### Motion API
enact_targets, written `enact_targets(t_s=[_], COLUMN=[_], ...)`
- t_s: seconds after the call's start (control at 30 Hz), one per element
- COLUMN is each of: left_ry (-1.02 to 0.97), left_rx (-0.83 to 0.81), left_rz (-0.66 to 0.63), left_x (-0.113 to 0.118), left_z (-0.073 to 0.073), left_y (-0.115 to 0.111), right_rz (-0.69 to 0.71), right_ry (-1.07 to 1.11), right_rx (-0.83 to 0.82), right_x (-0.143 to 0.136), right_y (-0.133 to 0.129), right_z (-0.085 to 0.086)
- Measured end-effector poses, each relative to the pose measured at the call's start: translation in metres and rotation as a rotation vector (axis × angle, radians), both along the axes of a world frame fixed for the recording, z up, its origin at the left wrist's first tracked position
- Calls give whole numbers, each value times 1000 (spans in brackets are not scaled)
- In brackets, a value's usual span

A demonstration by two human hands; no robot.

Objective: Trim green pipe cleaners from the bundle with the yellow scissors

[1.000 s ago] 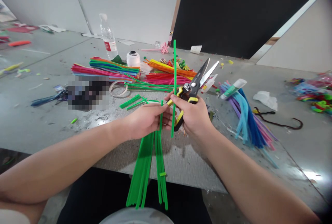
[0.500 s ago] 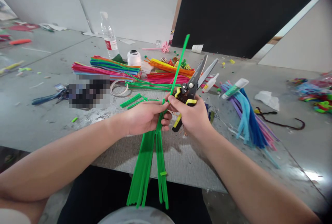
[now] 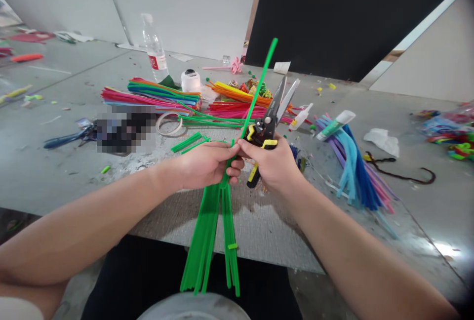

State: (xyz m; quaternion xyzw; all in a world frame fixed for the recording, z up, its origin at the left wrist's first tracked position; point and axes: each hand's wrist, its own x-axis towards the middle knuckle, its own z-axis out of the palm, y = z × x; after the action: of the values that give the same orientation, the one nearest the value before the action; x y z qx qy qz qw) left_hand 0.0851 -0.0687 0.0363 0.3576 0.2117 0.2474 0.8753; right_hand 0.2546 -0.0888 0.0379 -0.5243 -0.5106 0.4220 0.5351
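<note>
A long green pipe cleaner rises at a slant between my hands, its top free. My left hand pinches its lower part, fingers curled. My right hand grips black and yellow scissors, blades pointing up and slightly parted, while its thumb and finger also pinch the pipe cleaner beside my left fingertips. Below my hands, a bundle of green pipe cleaners lies over the table's front edge, a thinner group to its right. Short cut green pieces lie behind my left wrist.
Coloured pipe cleaner bundles lie across the back, near a plastic bottle and a roll of tape. Blue and purple pipe cleaners lie at right under a green and white tube. Dark-handled pliers rest at left.
The scissors have tilted more upright and shifted slightly left, their blades closer together. The pipe cleaner's free tip has moved a little up and right. My left hand has barely moved.
</note>
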Motion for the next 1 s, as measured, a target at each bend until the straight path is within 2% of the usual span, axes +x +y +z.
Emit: enact_targets(t_s=[0.13,0.53,0.8,0.9,1.0], left_ry=[1,45,22,44,71], left_rx=[-7,16,21,30,50], left_rz=[-12,-41,-41,-40,-45], left_x=[0,0,-1,-1,0], left_z=[0,-5,-6,-5,-4], left_y=[1,1,3,2,1], right_rz=[29,-31,-49,-37,33], right_ry=[0,28,-18,-3,2], right_rx=[13,66,62,65,69], right_x=[0,4,1,2,1], right_y=[1,3,2,3,2], right_z=[2,8,5,5,7])
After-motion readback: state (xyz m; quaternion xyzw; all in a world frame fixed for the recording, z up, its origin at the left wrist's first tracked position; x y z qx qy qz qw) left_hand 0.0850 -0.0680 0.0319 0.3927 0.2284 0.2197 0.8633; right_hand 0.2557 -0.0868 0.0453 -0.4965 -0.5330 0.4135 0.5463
